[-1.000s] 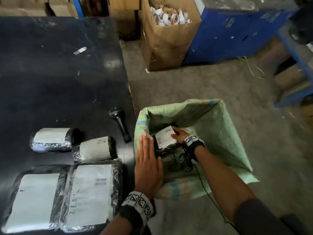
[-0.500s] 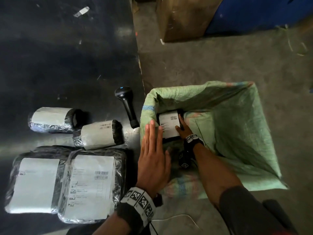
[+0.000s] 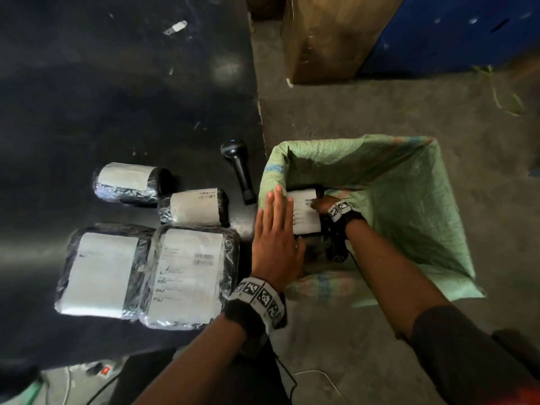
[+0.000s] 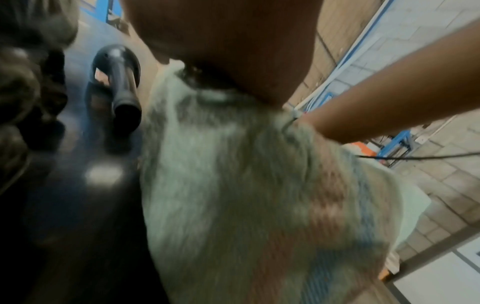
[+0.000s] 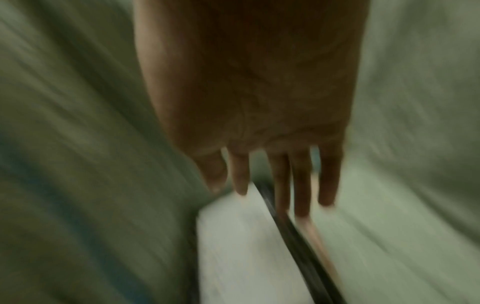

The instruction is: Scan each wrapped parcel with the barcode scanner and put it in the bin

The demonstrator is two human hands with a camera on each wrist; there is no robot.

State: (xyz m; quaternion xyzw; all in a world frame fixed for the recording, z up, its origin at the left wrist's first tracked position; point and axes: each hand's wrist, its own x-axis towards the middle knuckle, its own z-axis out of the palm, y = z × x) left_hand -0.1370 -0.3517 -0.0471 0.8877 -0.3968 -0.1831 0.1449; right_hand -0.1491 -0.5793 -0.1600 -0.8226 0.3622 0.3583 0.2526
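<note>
A black-wrapped parcel (image 3: 304, 216) with a white label lies inside the green woven sack (image 3: 409, 185), at its left side. My right hand (image 3: 321, 204) reaches into the sack. In the blurred right wrist view its fingers (image 5: 301, 185) are straight, with their tips at the parcel's (image 5: 241, 246) edge. My left hand (image 3: 276, 229) lies flat with straight fingers on the sack's left rim. The black barcode scanner (image 3: 238, 168) lies on the table beside the sack, untouched. Two small rolled parcels (image 3: 128, 182) (image 3: 195, 210) and two flat parcels (image 3: 100, 273) (image 3: 187, 273) lie on the table.
The black table (image 3: 117, 97) fills the left; the sack stands on the concrete floor against its right edge. A cardboard box (image 3: 327, 39) and a blue cabinet (image 3: 453, 30) stand behind. A power strip (image 3: 105, 371) and cables (image 3: 315, 375) lie on the floor near me.
My right hand has carried the labelled parcel lower into the sack and its fingers have straightened. The left hand has stayed flat on the sack's rim.
</note>
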